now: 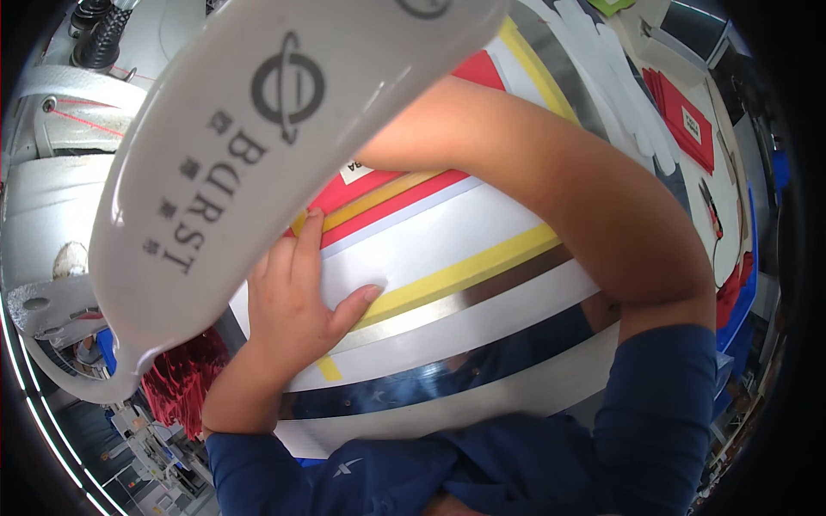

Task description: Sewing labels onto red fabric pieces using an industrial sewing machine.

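Head view: I am finding the left hand [288, 292] lying open toward nine o'clock, thumb spread, index finger touching red cloth [396, 209], gripping nothing visible. That cloth is resting on a white board [482, 224], toward eleven. A machine cover [198, 146] is hiding the right hand; its grip is remaining undeterminable.

Dark lettering [209, 202] and ring emblem [289, 89] on white casing [284, 185]; black-print tag [354, 172] on red cloth [385, 179], partly hidden; printed label [692, 125] on red stack [674, 105]; pale logo [348, 468] on navy shirt [516, 451].
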### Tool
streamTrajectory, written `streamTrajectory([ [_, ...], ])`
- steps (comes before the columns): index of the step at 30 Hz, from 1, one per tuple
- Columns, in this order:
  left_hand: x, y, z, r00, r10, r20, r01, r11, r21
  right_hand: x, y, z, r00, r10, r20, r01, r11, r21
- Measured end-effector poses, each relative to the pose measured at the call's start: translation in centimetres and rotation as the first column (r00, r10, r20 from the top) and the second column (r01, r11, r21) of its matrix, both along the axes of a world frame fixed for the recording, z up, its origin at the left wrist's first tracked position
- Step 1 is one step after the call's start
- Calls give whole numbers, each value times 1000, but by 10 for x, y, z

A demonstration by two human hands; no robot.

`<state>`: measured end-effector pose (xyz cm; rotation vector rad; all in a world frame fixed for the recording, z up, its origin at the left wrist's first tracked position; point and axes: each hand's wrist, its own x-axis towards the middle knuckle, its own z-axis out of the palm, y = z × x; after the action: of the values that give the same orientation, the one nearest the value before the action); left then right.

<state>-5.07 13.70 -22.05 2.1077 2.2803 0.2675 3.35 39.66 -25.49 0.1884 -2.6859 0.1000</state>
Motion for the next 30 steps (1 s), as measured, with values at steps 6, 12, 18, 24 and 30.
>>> streamTrajectory([
  [6, -1, 0, -2, 1000, -14, -11, 14, 1000, 6, 0, -1, 3, 1000, 0, 19, 0, 1000, -17],
  [12, 2, 2, 0, 999, -24, -34, 24, 1000, -5, -8, 1, -9, 999, -28, -25, 26, 996, -82],
  [18, 23, 0, 15, 992, 98, -76, -109, 982, -151, -9, -3, -10, 998, -42, -49, 29, 972, -234],
  [24, 62, 8, 25, 991, -113, 68, 115, 993, -33, 8, -7, 27, 995, 54, -84, -64, 990, -128],
  [30, 54, 19, 2, 996, 0, 90, -2, 1000, 23, 6, -1, 20, 994, -15, 107, 26, 994, -106],
])
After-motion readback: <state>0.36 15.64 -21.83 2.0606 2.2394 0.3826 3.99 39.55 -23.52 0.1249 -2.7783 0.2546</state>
